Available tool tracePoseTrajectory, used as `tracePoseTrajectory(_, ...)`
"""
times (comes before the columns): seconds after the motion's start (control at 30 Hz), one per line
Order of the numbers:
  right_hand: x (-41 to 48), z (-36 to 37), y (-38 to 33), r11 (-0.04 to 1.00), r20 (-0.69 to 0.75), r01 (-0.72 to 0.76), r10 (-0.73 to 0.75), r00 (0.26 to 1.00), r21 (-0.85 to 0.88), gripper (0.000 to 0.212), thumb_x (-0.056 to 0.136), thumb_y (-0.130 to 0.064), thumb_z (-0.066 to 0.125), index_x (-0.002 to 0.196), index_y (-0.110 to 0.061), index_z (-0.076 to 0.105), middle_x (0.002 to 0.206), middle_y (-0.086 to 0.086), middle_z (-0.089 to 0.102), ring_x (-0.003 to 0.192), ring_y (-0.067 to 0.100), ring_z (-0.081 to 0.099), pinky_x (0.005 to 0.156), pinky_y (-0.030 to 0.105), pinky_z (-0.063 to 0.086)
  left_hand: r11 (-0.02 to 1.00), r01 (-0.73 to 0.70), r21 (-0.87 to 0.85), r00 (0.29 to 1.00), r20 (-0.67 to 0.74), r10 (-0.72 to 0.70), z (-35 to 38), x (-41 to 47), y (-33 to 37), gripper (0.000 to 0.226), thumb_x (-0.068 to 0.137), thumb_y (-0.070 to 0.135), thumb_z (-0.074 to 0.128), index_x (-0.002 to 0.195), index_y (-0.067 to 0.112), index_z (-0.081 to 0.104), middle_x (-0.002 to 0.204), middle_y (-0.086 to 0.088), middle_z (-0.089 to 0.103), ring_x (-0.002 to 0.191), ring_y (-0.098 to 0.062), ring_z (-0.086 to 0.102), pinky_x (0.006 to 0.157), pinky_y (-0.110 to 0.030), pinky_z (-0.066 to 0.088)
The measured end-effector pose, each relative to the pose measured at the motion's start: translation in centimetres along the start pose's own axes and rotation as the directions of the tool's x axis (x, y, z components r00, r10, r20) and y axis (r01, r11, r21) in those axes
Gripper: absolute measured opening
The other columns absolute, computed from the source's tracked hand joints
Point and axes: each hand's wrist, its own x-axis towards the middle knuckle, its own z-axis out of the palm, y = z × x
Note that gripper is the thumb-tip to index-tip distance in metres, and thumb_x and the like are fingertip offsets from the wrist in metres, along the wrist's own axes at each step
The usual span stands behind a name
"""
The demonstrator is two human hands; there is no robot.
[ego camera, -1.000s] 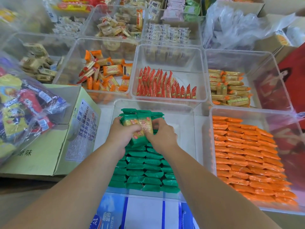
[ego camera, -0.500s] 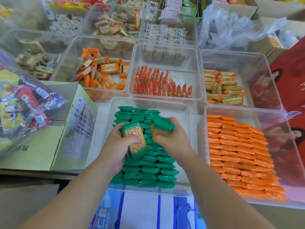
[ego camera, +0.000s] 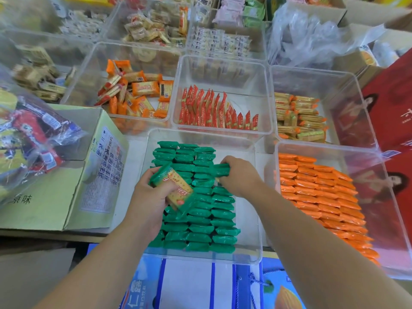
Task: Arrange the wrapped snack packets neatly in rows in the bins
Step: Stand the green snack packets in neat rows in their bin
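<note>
A clear bin [ego camera: 256, 253] in front of me holds green packets [ego camera: 200, 233] stacked in three rows. My left hand [ego camera: 151, 197] grips a small stack of green cracker packets [ego camera: 176, 186] above the left row, tilted, with the cracker picture facing up. My right hand [ego camera: 239, 177] holds a single green packet [ego camera: 221, 170] over the upper end of the right row, which is shorter than the other two.
A bin of orange packets [ego camera: 318, 197] in rows stands to the right. Behind are bins with red packets [ego camera: 214, 112], loose orange packets [ego camera: 138, 97] and yellow ones [ego camera: 298, 117]. A cardboard box [ego camera: 55, 197] with a plastic bag of snacks [ego camera: 29, 134] sits left.
My hands have separated: the right one carried one green packet to the right row, while the left keeps the rest of the stack and has lowered slightly.
</note>
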Motion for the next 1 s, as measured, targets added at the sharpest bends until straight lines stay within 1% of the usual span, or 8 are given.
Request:
tracePoseTrajectory(0.17, 0.5, 0.9, -0.1, 0.955, 0.115, 0.042, -0.009, 0.993, -0.292, 0.032, 0.087, -0.013, 0.06, 0.118, -0.02, 0.056, 0.103, 0.007, 0.058, 0.087, 0.027, 0.054, 0.072, 0.037, 0.049, 0.998, 0.012, -0.053, 1.0, 0.013, -0.012, -0.7, -0.1, -0.1, 0.039, 0.09, -0.008, 0.057, 0.106, 0.027, 0.059, 0.084, -0.005, 0.075, 0.07, -0.021, 0.07, 0.062, -0.035, 0.055)
tracePoseTrajectory(0.33, 0.6, 1.0, 0.0, 0.967, 0.27, 0.05, 0.02, 0.963, -0.249, 0.026, 0.095, -0.036, 0.053, 0.107, -0.012, 0.052, 0.094, 0.006, 0.056, 0.084, 0.024, 0.054, 0.067, 0.033, 0.041, 0.999, 0.045, -0.031, 0.998, 0.042, -0.043, -0.9, -0.1, -0.5, 0.05, 0.086, -0.014, 0.061, 0.122, 0.02, 0.06, 0.124, -0.013, 0.062, 0.085, -0.028, 0.074, 0.069, -0.041, 0.06)
tracePoseTrajectory(0.47, 0.2, 1.7, 0.2, 0.964, 0.286, 0.081, -0.005, 0.958, -0.255, 0.017, 0.101, -0.023, 0.043, 0.111, -0.011, 0.049, 0.1, 0.008, 0.059, 0.084, 0.023, 0.054, 0.068, 0.033, 0.039, 0.998, 0.049, 0.025, 0.998, 0.034, -0.05, -0.9, 0.1, -1.0, 0.052, 0.081, -0.013, 0.067, 0.124, 0.015, 0.06, 0.109, -0.012, 0.072, 0.089, -0.023, 0.075, 0.069, -0.03, 0.058)
tracePoseTrajectory(0.6, -0.8, 2.2, 0.9, 0.846, 0.208, 0.216, -0.127, 0.97, -0.487, 0.047, 0.092, -0.016, 0.051, 0.137, -0.014, 0.04, 0.128, 0.007, 0.058, 0.116, 0.03, 0.05, 0.094, 0.043, 0.041, 0.991, -0.017, 0.132, 1.0, 0.027, 0.014, 0.4, 0.3, -0.5, 0.05, 0.07, -0.001, 0.076, 0.108, 0.031, 0.069, 0.105, -0.004, 0.074, 0.089, -0.024, 0.074, 0.068, -0.031, 0.059)
tracePoseTrajectory(0.7, -1.6, 2.0, 1.7, 0.771, 0.133, 0.262, -0.228, 0.965, -0.58, 0.053, 0.095, -0.027, 0.05, 0.145, -0.019, 0.036, 0.144, 0.003, 0.052, 0.146, 0.034, 0.025, 0.114, 0.054, 0.021, 0.947, -0.134, 0.292, 0.991, 0.061, 0.122, 2.0, 0.6, 0.5, 0.055, 0.061, 0.005, 0.078, 0.101, 0.042, 0.07, 0.106, 0.012, 0.07, 0.096, -0.013, 0.07, 0.076, -0.028, 0.057)
tracePoseTrajectory(0.8, -1.9, 1.8, 2.8, 0.713, 0.118, 0.3, -0.295, 0.948, -0.634, 0.048, 0.1, -0.038, 0.043, 0.146, -0.027, 0.038, 0.147, 0.003, 0.048, 0.149, 0.038, 0.013, 0.115, 0.06, 0.005, 0.866, -0.27, 0.422, 0.962, 0.158, 0.223, 4.2, 1.2, 1.5, 0.059, 0.07, -0.001, 0.078, 0.1, 0.048, 0.066, 0.097, 0.028, 0.068, 0.089, 0.006, 0.065, 0.062, -0.007, 0.049)
tracePoseTrajectory(0.93, -2.2, 1.2, 4.2, 0.709, 0.115, 0.327, -0.331, 0.937, -0.624, 0.054, 0.103, -0.048, 0.027, 0.155, -0.033, 0.026, 0.147, -0.004, 0.052, 0.15, 0.036, 0.016, 0.11, 0.063, -0.019, 0.766, -0.395, 0.507, 0.917, 0.26, 0.301, 7.5, 2.4, 2.6, 0.056, 0.074, 0.005, 0.079, 0.103, 0.049, 0.063, 0.099, 0.031, 0.064, 0.092, 0.011, 0.061, 0.066, -0.004, 0.047)
tracePoseTrajectory(1.0, -2.4, 1.1, 4.6, 0.739, 0.08, 0.327, -0.349, 0.934, -0.589, 0.054, 0.101, -0.047, 0.029, 0.153, -0.031, 0.033, 0.142, -0.007, 0.058, 0.148, 0.032, 0.024, 0.109, 0.06, -0.022, 0.677, -0.47, 0.566, 0.882, 0.334, 0.334, 9.0, 3.1, 2.7, 0.052, 0.075, 0.008, 0.08, 0.106, 0.045, 0.061, 0.1, 0.025, 0.062, 0.094, 0.011, 0.058, 0.07, -0.007, 0.046)
